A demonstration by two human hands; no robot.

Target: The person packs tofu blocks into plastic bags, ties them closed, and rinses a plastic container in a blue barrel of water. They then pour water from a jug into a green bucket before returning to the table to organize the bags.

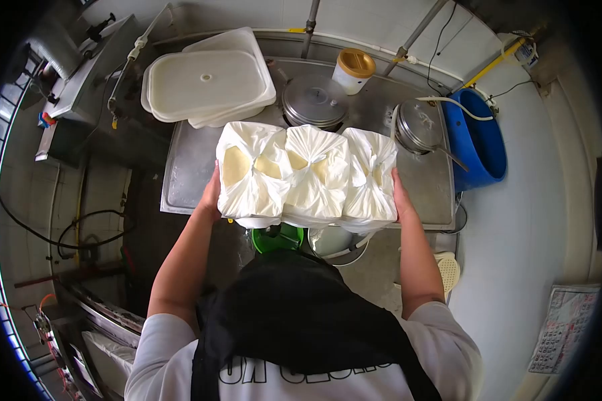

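Three white wrapped bundles stand side by side in a row between my hands: a left bundle (253,175), a middle bundle (316,175) and a right bundle (370,175). Their wrapping is gathered at the centre of each top, and pale yellow shows through gaps. My left hand (211,194) presses on the row's left end, its fingers mostly hidden by the bundle. At the right end, my right hand (403,196) presses in the same way. Together the hands hold the row over the front edge of the metal table (190,180).
Behind the bundles are stacked white trays (207,87), a lidded pot (314,100), a tub with a golden lid (353,70) and a smaller pot (418,125). A blue barrel (471,140) stands right. Below are a green bucket (277,238) and a metal basin (338,242).
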